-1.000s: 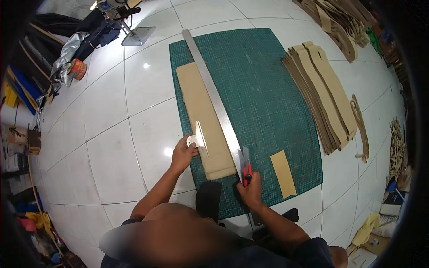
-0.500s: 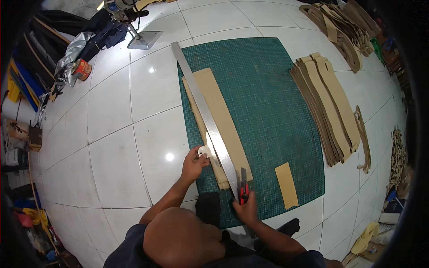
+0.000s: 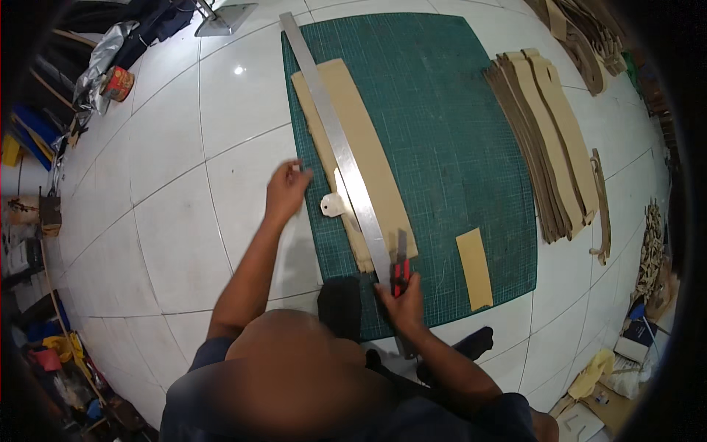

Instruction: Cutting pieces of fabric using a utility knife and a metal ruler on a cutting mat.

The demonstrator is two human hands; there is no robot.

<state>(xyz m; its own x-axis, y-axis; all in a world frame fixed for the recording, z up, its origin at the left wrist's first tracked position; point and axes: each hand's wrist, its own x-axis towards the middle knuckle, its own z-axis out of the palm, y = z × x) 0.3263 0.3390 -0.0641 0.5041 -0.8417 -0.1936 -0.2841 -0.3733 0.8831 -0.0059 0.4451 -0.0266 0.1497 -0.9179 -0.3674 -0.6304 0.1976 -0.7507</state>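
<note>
My right hand (image 3: 403, 300) grips a red and black utility knife (image 3: 401, 277), its blade pointing away from me. That hand is at the near end of a long metal ruler (image 3: 340, 147), which lies lengthwise over a stack of tan fabric strips (image 3: 361, 140). A small pale template (image 3: 332, 205) with a hole rests at the left edge of the stack, beside the ruler. My left hand (image 3: 286, 190) hovers left of the stack, off the template, slightly blurred, its fingers loosely bent and apart with nothing visible in them.
Beneath the strips lies a green cutting mat (image 3: 442, 147) on white floor tiles. A short tan piece (image 3: 474, 269) lies at its near right. More stacked strips (image 3: 541, 140) stand right of the mat. A metal machine base (image 3: 227, 20) is at the far left.
My left hand has let go of the template and moved left and away from me. The view has shifted, so the mat appears higher. My right hand keeps the knife.
</note>
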